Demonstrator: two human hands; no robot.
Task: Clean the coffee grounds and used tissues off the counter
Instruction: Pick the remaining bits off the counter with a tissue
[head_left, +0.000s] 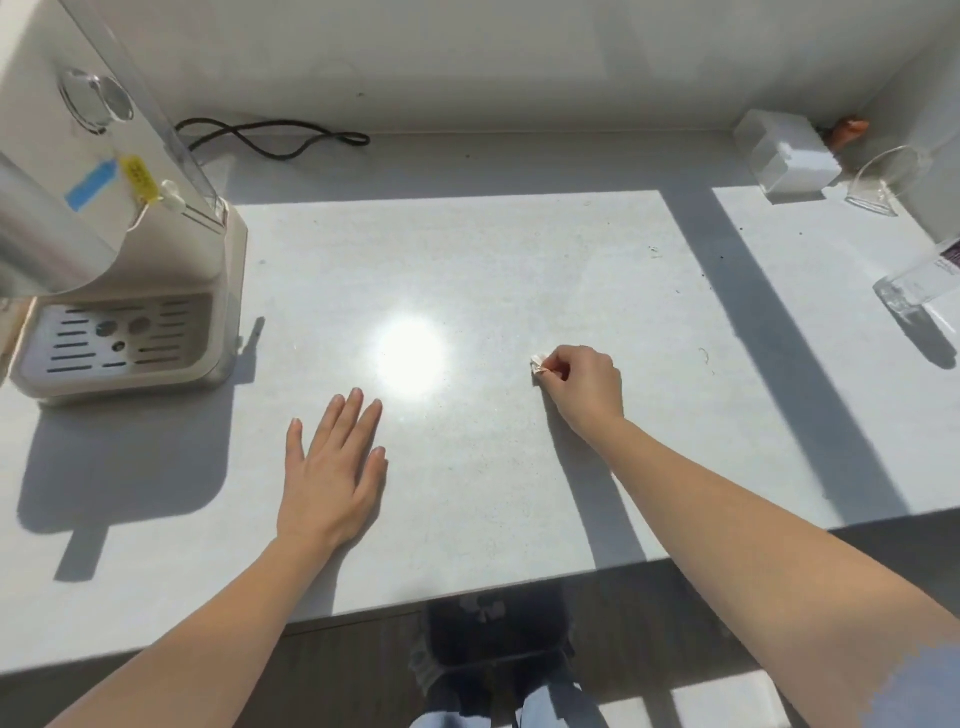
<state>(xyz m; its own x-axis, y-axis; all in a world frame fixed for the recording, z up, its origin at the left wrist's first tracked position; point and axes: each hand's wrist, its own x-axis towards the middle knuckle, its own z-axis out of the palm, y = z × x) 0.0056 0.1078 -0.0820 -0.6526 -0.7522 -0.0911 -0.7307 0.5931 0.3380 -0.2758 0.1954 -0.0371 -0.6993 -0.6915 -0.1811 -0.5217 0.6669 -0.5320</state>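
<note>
We have our right hand curled on the desk, its fingers pinched together on a small crumpled tissue that pokes out to the left of the knuckles, pressed against the surface. Our left hand lies flat and empty, fingers apart, well to the left. What grounds remain look like faint dark specks further back and to the right of the tissue — so the right hand is the nearer one, and we judge the next wipe should travel away from us and rightward
</note>
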